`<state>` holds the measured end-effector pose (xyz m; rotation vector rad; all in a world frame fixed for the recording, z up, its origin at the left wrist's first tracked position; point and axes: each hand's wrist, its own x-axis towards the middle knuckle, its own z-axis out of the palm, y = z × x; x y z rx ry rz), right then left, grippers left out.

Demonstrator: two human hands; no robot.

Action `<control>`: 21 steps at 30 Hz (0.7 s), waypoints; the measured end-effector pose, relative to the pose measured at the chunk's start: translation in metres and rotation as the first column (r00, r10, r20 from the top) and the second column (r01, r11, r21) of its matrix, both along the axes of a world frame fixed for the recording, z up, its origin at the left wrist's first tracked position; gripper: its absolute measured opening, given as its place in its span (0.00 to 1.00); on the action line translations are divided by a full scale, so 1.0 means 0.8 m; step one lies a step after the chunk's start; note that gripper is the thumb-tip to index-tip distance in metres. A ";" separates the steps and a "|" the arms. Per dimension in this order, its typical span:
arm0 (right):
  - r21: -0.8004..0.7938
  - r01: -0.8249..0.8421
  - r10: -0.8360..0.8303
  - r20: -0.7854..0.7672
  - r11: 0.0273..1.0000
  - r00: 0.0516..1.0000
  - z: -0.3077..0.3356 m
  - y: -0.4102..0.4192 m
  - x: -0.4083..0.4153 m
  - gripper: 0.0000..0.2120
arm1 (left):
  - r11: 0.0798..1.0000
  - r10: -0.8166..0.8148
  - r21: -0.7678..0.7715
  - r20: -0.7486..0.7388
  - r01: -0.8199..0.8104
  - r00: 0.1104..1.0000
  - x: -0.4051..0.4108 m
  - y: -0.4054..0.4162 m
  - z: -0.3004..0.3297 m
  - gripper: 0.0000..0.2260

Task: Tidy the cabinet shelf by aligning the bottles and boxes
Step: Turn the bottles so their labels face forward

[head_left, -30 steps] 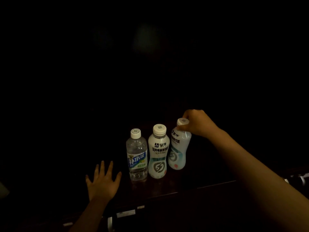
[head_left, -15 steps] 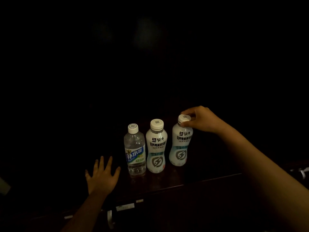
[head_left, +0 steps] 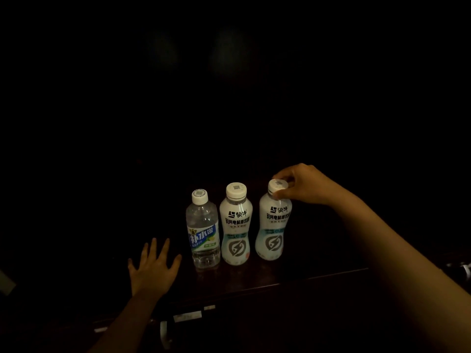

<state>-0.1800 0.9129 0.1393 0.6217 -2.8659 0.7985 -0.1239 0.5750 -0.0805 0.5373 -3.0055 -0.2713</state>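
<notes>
Three bottles stand upright in a row on a dark wooden shelf (head_left: 254,281). On the left is a clear water bottle (head_left: 203,230) with a blue and green label. A white drink bottle (head_left: 235,225) stands in the middle, and a matching white bottle (head_left: 274,222) stands on the right. My right hand (head_left: 303,184) pinches the cap of the right white bottle between thumb and fingers. My left hand (head_left: 153,268) lies flat on the shelf with fingers spread, left of the clear bottle and not touching it.
The cabinet interior is nearly black, and no boxes show. The shelf's front edge (head_left: 318,276) runs below the bottles. Pale label strips (head_left: 187,315) and a light metal handle (head_left: 164,335) sit on the cabinet front below the edge.
The right white bottle was tilted in my right hand and now stands upright, label facing me, in line with the other two. My left hand has stayed flat on the shelf.
</notes>
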 end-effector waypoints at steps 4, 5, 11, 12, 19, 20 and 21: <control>-0.046 0.043 -0.044 -0.022 0.998 0.999 -0.008 -0.002 0.000 0.23 | 1.000 0.001 -0.005 0.014 -0.001 1.000 0.001 0.001 0.000 0.29; -0.079 0.054 -0.055 -0.009 0.995 0.998 -0.011 0.000 0.002 0.27 | 1.000 0.003 -0.005 0.017 -0.003 1.000 0.002 0.001 0.001 0.29; -0.494 0.161 -0.035 0.254 0.855 0.967 -0.093 0.035 0.026 0.42 | 1.000 -0.004 0.000 0.023 0.004 1.000 0.003 0.003 0.006 0.30; -0.483 0.195 -0.044 0.306 0.854 0.951 -0.116 0.037 0.031 0.42 | 1.000 -0.007 0.004 0.024 0.007 1.000 0.004 0.003 0.006 0.30; -0.537 0.193 0.018 0.361 0.821 0.932 -0.202 0.018 0.033 0.26 | 0.999 -0.011 0.031 0.027 0.011 1.000 0.006 0.006 0.012 0.29; -0.548 0.184 0.023 0.348 0.816 0.937 -0.205 0.016 0.032 0.25 | 0.999 -0.010 0.033 0.026 0.010 1.000 0.007 0.007 0.013 0.29; -0.555 0.181 0.022 0.338 0.812 0.941 -0.207 0.016 0.032 0.25 | 0.999 -0.010 0.036 0.025 0.009 1.000 0.007 0.007 0.013 0.29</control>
